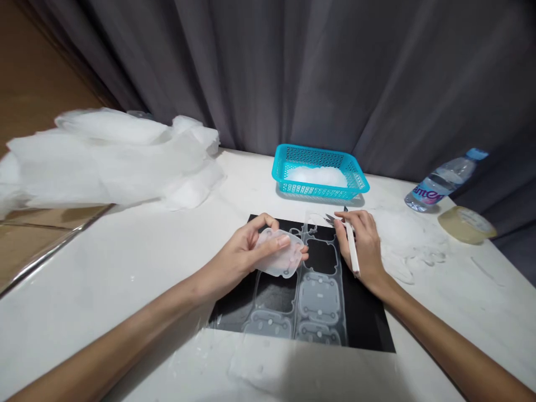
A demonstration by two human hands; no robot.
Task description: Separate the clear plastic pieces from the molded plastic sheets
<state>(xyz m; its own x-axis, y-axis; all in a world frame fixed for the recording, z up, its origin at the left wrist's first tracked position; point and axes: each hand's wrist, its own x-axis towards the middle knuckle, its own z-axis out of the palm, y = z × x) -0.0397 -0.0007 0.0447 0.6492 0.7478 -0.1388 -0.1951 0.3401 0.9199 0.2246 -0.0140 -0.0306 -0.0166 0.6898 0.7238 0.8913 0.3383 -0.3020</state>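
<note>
My left hand (pixel 255 248) is closed on a translucent plastic piece (pixel 280 258) with rounded, notched edges, the thumb pressed flat across it. It is held above a black mat (pixel 364 312). On the mat lies a clear plastic sheet (pixel 298 290) with outlined shapes, some cut out and others still in it. My right hand (pixel 363 240) is closed around a slim white stick-like tool (pixel 352 248) with a dark tip, at the mat's upper right. Metal blades (pixel 330 219), like those of small scissors, show by its fingertips; their handles are hidden.
A blue basket (pixel 320 194) with white material inside stands behind the mat. White wrapped bundles (pixel 104 162) fill the back left. At right are a water bottle (pixel 444 181), a roll of tape (pixel 467 225) and clear plastic scraps (pixel 408 240). A grey curtain (pixel 259 72) hangs behind the table.
</note>
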